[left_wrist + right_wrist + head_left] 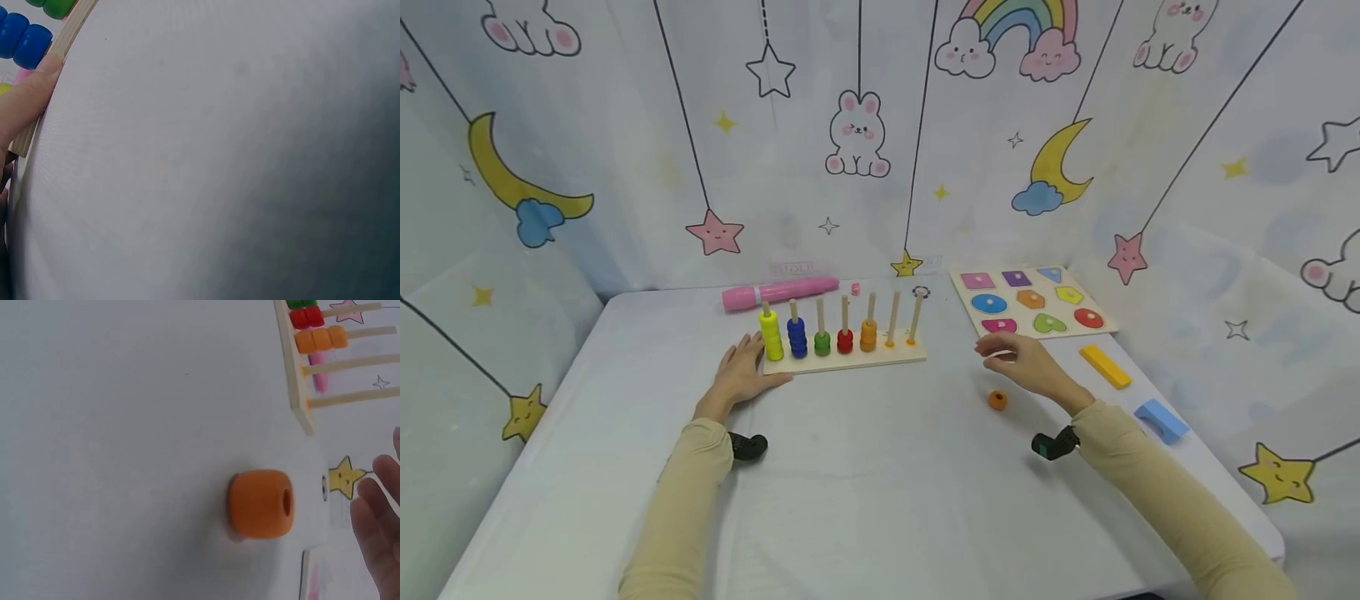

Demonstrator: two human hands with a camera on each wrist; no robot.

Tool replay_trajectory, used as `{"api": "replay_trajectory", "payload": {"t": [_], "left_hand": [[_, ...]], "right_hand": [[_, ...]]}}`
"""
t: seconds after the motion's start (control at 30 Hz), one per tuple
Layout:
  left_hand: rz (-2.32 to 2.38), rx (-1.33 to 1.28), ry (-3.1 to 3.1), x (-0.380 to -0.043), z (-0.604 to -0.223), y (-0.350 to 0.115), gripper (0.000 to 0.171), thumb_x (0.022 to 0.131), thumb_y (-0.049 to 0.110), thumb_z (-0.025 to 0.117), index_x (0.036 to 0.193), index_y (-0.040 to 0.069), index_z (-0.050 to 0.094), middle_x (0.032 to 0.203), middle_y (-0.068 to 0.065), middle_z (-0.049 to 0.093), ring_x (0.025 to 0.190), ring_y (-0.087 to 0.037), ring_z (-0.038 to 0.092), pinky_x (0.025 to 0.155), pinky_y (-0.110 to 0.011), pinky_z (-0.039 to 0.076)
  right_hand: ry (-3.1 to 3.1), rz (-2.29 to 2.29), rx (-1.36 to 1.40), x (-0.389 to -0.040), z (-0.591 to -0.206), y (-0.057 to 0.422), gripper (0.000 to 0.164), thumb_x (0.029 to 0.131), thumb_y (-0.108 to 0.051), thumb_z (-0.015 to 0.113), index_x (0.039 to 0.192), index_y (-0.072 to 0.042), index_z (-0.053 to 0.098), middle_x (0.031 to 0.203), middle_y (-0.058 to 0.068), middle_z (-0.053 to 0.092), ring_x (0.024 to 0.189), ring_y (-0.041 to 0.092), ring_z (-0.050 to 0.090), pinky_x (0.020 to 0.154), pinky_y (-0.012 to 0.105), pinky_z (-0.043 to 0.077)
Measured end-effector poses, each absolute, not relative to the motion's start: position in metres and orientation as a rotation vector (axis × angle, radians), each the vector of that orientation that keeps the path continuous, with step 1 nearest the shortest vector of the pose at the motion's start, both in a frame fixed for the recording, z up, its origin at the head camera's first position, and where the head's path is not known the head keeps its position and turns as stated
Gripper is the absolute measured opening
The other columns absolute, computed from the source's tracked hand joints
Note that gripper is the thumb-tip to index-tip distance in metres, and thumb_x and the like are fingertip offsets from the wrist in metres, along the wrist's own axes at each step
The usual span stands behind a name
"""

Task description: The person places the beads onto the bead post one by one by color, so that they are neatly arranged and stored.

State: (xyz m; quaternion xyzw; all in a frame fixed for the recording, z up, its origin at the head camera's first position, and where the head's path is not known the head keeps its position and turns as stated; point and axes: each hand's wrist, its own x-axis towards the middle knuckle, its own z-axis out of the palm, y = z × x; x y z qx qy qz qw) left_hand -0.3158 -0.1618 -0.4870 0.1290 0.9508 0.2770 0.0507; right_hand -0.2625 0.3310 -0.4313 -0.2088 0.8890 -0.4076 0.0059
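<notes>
A wooden peg board [850, 360] stands mid-table, its pegs carrying yellow [771, 335], blue [797, 338], green [822, 343], red [845, 342] and orange beads [868, 336]. The two rightmost pegs are bare. My left hand [742, 372] holds the board's left end, thumb [31, 94] along the front edge and fingers round the side, partly hidden in the left wrist view. To the right of the board, a loose orange bead [259, 504] lies on the table with its hole showing. My right hand [1026, 364] hovers just beyond this bead, fingers loosely bent and holding nothing.
Behind the peg board lie a pink marker-shaped object [778, 293] and a small pink piece [855, 288]. A shape puzzle board [1007, 290] sits at the back right. Yellow [1105, 367] and blue blocks [1161, 421] lie near the right edge, beside my right forearm.
</notes>
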Motion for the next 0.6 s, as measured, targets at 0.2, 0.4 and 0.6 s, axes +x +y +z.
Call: {"api": "replay_trajectory", "payload": {"t": [0.2, 0.4, 0.6], "left_hand": [[0.848, 0.401, 2.897, -0.315, -0.486, -0.162, 0.097, 0.080, 0.054, 0.068, 0.147, -0.002, 0.025, 0.154, -0.023, 0.015, 0.142, -0.039, 0.002, 0.114, -0.052, -0.003], [0.838, 0.388, 2.900, -0.315, -0.485, -0.163, 0.097, 0.080, 0.053, 0.068, 0.147, -0.002, 0.025, 0.154, -0.023, 0.015, 0.142, -0.039, 0.002, 0.114, -0.052, -0.003], [0.825, 0.383, 2.895, -0.315, -0.486, -0.162, 0.097, 0.081, 0.053, 0.067, 0.148, -0.002, 0.023, 0.154, -0.022, 0.014, 0.142, -0.037, 0.001, 0.114, -0.051, -0.004]], "right_hand": [[2.657, -1.143, -0.645, -0.242, -0.449, 0.346, 0.035, 0.088, -0.010, 0.067, 0.122, -0.005, 0.059, 0.116, 0.012, 0.062, 0.106, 0.027, 0.058, 0.091, 0.033, 0.051], [2.687, -1.009, -0.658, -0.235, -0.460, 0.349, 0.034, 0.085, -0.010, 0.070, 0.118, -0.008, 0.062, 0.112, 0.003, 0.064, 0.103, 0.020, 0.058, 0.092, 0.034, 0.050], [2.705, -1.017, -0.623, -0.235, -0.462, 0.348, 0.033, 0.084, -0.007, 0.071, 0.116, -0.009, 0.063, 0.111, 0.003, 0.064, 0.103, 0.022, 0.058, 0.092, 0.037, 0.050]]}}
